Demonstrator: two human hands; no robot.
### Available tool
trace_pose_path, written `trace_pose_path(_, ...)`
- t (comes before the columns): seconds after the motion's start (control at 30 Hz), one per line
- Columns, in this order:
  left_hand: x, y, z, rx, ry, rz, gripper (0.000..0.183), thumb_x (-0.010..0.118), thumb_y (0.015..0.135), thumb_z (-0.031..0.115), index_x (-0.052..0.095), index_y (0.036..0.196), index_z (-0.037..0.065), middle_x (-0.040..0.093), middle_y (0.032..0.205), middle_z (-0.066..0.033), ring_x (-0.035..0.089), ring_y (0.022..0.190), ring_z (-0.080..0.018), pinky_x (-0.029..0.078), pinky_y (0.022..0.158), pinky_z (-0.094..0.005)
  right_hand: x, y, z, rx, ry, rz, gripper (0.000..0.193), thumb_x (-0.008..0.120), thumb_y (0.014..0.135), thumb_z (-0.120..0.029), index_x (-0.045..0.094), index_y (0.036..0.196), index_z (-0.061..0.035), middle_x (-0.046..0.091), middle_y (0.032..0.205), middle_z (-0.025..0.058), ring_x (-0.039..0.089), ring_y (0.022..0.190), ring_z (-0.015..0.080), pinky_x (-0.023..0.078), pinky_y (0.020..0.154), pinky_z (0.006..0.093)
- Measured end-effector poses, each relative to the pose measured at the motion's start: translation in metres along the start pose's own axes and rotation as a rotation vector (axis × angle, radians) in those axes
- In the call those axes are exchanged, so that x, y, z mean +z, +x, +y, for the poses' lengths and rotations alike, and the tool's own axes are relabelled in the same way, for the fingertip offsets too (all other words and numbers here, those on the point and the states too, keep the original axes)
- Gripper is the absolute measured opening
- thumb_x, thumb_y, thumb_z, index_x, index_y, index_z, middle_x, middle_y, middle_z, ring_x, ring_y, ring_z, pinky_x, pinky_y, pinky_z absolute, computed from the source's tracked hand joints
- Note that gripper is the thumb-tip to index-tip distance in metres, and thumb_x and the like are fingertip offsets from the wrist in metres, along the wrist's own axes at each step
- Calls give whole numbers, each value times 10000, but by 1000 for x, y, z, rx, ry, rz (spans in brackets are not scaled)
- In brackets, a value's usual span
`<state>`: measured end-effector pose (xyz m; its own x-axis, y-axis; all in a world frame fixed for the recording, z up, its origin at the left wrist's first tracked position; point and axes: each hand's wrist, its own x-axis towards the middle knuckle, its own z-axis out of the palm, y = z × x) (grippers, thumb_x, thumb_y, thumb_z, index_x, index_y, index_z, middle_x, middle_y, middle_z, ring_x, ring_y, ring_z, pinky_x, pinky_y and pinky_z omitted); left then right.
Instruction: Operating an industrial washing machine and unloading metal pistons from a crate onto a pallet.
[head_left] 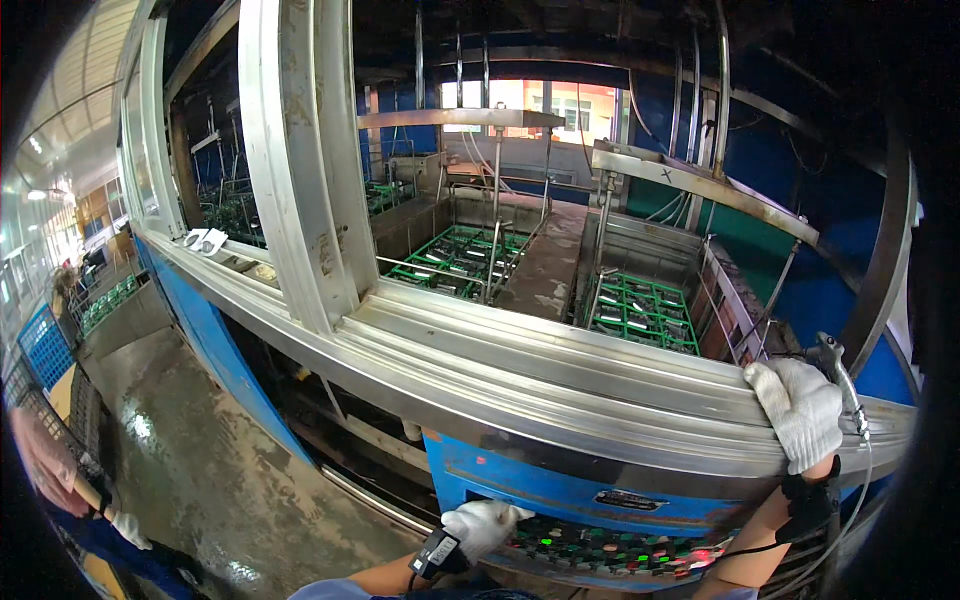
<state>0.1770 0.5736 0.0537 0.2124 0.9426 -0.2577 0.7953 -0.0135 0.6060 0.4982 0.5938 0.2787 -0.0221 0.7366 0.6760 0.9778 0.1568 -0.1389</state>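
Observation:
My left hand [485,527], in a white knit glove, reaches over the panel of coloured buttons and lights [610,552] on the blue machine front. Its forefinger is stretched out at the panel's left end; I cannot tell whether it touches a button. My right hand [800,410], also gloved, lies on the ribbed metal sill [590,385] with its thumb apart. Right beside it is a metal nozzle gun [832,355] with a thin hose, apparently not gripped. Past the sill, green racks [645,318] filled with small metallic parts sit in the tanks.
An upright metal post [305,170] rises from the sill. Beam-like lifting arms [700,188] stand over the tanks. Crumpled white gloves [205,240] lie farther left on the sill. On the wet floor [190,470] at left, another person [60,480] stands near a blue crate [48,345].

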Motion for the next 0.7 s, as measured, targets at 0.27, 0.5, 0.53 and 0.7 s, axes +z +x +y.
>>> trace_pose_path(0.27, 7, 1, -9, -32, 51, 105, 381, 442, 973, 423, 691, 1022, 139, 703, 941, -149, 684, 907, -333, 544, 790, -422, 7, 2, 0, -28, -34, 13, 388, 600, 889, -441, 734, 816, -85, 696, 825, 158, 668, 809, 343, 513, 742, 423)
trace_pose_path(0.5, 24, 14, -34, 130, -142, 63, 392, 411, 986, 403, 654, 1174, 158, 691, 1065, -162, 649, 1022, -341, 511, 897, -418, 2, 0, -3, -9, 26, 14, 364, 612, 887, -406, 731, 819, -70, 693, 812, 168, 666, 790, 347, 515, 738, 421)
trace_pose_path(0.53, 28, 17, -38, 222, -178, 112, 404, 407, 986, 407, 640, 1211, 167, 684, 1086, -165, 645, 1029, -342, 509, 908, -415, 3, 0, -3, -23, 27, 24, 352, 618, 886, -393, 731, 821, -66, 692, 812, 171, 666, 784, 348, 517, 736, 419)
trace_pose_path(0.7, 19, 17, -31, 59, -128, -34, 383, 404, 987, 378, 625, 1253, 213, 678, 1130, -147, 640, 1062, -319, 510, 921, -398, 13, -1, 2, -6, 63, 35, 293, 641, 881, -339, 729, 839, -64, 687, 803, 173, 660, 775, 354, 518, 749, 423)
